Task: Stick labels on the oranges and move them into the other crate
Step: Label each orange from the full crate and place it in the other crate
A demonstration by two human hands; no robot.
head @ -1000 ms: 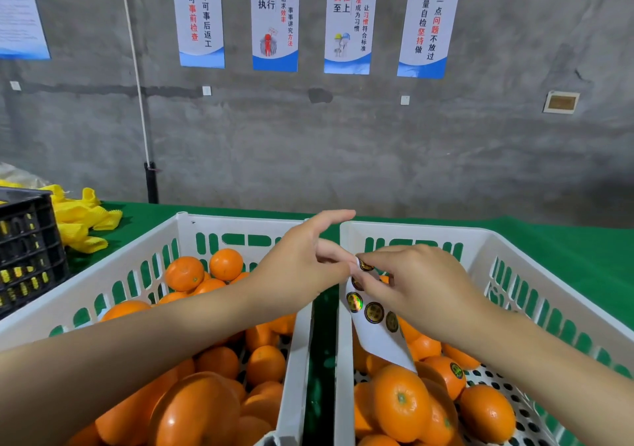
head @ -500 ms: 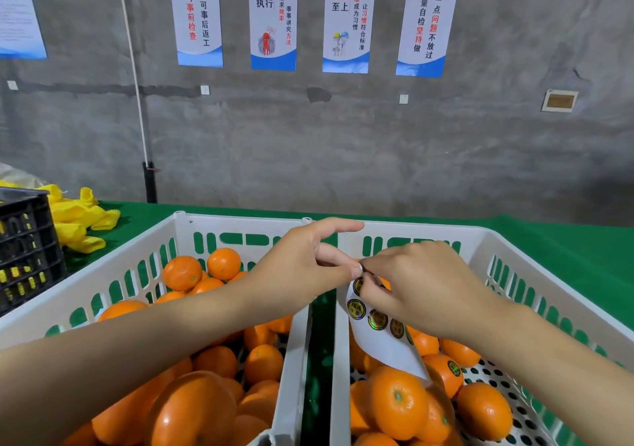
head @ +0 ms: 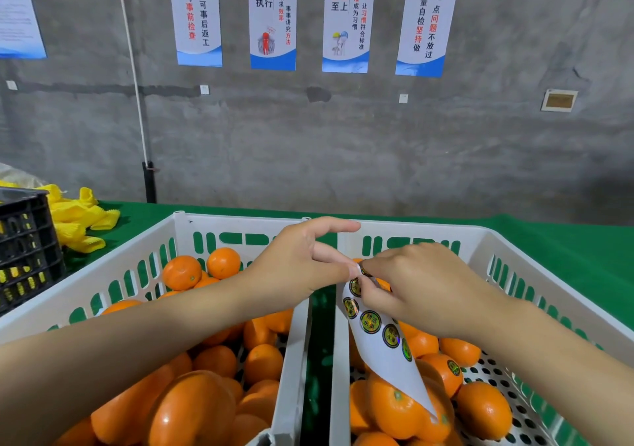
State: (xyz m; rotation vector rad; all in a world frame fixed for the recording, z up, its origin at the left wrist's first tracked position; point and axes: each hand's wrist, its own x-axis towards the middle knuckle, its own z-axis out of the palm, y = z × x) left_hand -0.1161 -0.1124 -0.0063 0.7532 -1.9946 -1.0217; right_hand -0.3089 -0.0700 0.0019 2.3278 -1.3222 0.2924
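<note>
Two white slotted crates stand side by side on a green table. The left crate (head: 103, 284) is heaped with unlabelled oranges (head: 182, 272). The right crate (head: 521, 274) holds fewer oranges, one showing a round dark label (head: 453, 367). My right hand (head: 422, 291) grips the top of a white label sheet (head: 387, 349) that hangs down over the right crate. My left hand (head: 302, 260) pinches at the sheet's upper edge with thumb and a finger, index finger stretched out above. Both hands meet over the gap between the crates.
A black crate (head: 24, 250) stands at the far left with yellow foam nets (head: 82, 219) behind it. A grey wall with blue posters (head: 272, 16) and a thin pole (head: 137, 85) runs behind the table. Green cloth (head: 566, 250) lies to the right of the crates.
Both hands stay joined at the sheet's top. The fingers have shifted slightly along the upper labels, and the sheet hangs a little differently.
</note>
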